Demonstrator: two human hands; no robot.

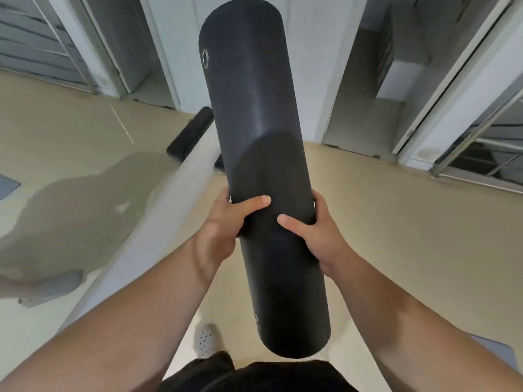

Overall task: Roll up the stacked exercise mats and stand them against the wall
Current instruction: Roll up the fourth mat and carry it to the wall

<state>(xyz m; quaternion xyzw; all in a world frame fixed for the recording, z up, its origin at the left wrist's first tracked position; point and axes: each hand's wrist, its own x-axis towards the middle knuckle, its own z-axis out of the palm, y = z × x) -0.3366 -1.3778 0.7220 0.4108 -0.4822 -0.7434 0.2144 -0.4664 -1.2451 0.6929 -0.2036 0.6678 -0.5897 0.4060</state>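
Where the two grips meet it, the rolled black mat point(254, 108) is clasped about midway along its length. The left grip point(219, 227) and right grip point(317, 236) are each curled round the roll from opposite sides, with their thumbs laid across the near face. The mat is held clear of the floor point(396, 222), with its near end low before the dark shorts point(254, 376) and its far end tilted up and away from the grips.

A metal eyelet point(205, 58) sits near the far end, and a second eyelet point(256, 318) shows near the near end. Below the left grip is a white perforated shoe point(206, 340). Beyond the grips, another rolled mat point(190, 134) lies on the floor, near a white wall section point(308, 52) between open doorways.
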